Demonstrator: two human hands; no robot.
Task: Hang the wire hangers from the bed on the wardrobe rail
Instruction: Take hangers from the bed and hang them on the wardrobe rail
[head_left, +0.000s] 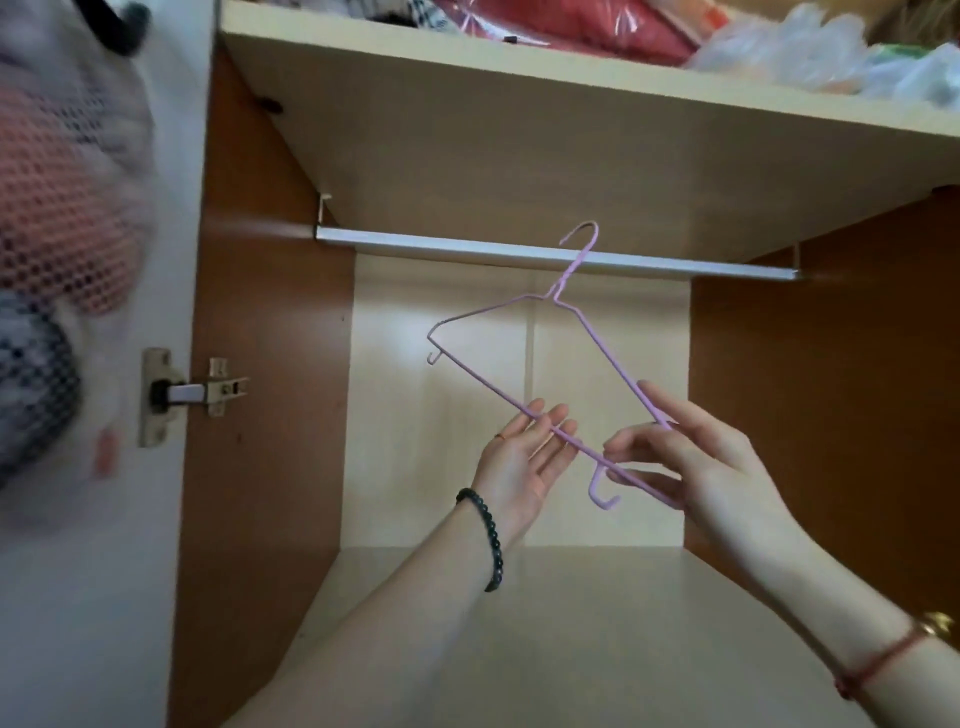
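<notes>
A lilac wire hanger (597, 348) is tilted inside the open wardrobe, its hook crossing in front of the silver rail (467, 249) near the middle. My right hand (696, 467) holds the hanger's lower right corner, fingers curled round the wire. My left hand (524, 452) is held palm up under the bottom bar, fingers straight and touching the wire. The rail carries no other hangers in view. The bed is out of sight.
A shelf (519, 130) above the rail bears red fabric and plastic bags (831, 57). Brown side walls flank a pale back panel and floor (519, 623). On the left, the open door with a hinge (187, 395) has a mesh bag (57, 234) hanging.
</notes>
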